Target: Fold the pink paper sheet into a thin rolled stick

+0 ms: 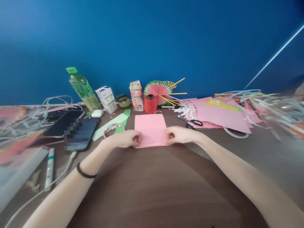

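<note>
A sheet of pink paper (152,129) lies on the brown table in front of me, with a thin green edge showing along its left side. My left hand (125,138) grips its lower left edge, fingers curled and thumb pressed in. At the lower right edge, my right hand (179,135) holds the paper in a similar pinch. A roll of tape (114,126) and green paper strips (122,123) lie just beyond my left hand. Black-handled scissors (195,122) rest to the right, beyond my right hand.
Along the blue wall stand a green bottle (84,90), a white carton (106,99), a red thread spool (150,104) and a watermelon-patterned paper fan (158,88). Two phones (64,123) and a marker (49,169) lie left. Pink sheets (220,115) and tangled strips (268,107) lie right.
</note>
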Tool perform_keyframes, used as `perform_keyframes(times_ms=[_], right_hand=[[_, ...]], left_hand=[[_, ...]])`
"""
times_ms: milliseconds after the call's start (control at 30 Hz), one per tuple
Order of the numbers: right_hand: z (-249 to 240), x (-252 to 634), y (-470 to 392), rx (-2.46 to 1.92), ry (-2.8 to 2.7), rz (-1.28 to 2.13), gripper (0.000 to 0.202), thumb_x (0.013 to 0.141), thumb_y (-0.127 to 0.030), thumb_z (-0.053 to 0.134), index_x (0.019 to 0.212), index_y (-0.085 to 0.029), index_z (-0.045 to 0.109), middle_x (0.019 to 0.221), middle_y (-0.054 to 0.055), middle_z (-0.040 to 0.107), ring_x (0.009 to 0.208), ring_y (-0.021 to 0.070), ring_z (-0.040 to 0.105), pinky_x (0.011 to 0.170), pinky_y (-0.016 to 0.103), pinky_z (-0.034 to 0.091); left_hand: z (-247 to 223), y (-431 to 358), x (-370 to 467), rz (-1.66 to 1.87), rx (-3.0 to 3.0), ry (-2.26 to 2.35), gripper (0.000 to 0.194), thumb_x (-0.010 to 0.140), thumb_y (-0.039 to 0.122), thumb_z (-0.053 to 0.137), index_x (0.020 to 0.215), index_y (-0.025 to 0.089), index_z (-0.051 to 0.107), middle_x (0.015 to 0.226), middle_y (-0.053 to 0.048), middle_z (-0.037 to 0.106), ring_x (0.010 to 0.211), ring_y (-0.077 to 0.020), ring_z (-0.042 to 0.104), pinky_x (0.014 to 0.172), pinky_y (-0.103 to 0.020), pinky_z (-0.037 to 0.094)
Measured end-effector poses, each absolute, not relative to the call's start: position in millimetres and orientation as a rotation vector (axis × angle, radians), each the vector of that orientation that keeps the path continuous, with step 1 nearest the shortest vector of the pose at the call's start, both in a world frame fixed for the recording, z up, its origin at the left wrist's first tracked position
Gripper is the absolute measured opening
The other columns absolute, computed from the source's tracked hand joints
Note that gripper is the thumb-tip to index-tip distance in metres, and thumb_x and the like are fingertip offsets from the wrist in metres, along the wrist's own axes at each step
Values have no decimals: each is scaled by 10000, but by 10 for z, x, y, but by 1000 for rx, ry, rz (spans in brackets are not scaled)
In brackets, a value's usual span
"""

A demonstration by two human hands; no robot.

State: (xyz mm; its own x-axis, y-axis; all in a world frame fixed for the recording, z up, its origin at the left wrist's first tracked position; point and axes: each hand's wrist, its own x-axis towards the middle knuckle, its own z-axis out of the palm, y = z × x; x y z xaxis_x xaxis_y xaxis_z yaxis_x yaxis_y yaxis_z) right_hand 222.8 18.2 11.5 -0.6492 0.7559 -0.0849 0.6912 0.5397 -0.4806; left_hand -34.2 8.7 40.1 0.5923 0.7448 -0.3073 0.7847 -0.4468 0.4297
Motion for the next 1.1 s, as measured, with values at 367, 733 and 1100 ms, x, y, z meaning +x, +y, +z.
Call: perform_keyframes(times_ms=[367, 733, 1100], right_hand=[[121, 2218, 175, -1253, -2656, 702, 205, 681, -340, 612, 638, -148, 554, 699, 8, 546, 632, 120, 482, 554, 210, 324], [105, 2229, 172, -1221, -2667, 679, 212, 693, -343, 607, 635, -146, 555, 712, 19, 544, 663, 131, 484, 590, 216, 332], [134, 2214, 145, -1236, -2659, 691, 209, 697, -322, 607, 620, -142, 536, 700, 9, 534, 651, 119, 474, 580, 204, 328]], left_hand=[[408, 78, -341, -95, 2313, 1168, 114, 676, 285, 493, 679, 171, 488, 677, 9, 517, 635, -126, 465, 562, -228, 310], [426, 107, -370, -146, 2306, 1057, 91, 686, 246, 485, 711, 160, 504, 707, -1, 502, 665, -123, 463, 584, -213, 334], [435, 86, -386, -146, 2347, 1048, 97, 688, 219, 484, 752, 152, 514, 747, -6, 503, 688, -120, 466, 600, -199, 348]])
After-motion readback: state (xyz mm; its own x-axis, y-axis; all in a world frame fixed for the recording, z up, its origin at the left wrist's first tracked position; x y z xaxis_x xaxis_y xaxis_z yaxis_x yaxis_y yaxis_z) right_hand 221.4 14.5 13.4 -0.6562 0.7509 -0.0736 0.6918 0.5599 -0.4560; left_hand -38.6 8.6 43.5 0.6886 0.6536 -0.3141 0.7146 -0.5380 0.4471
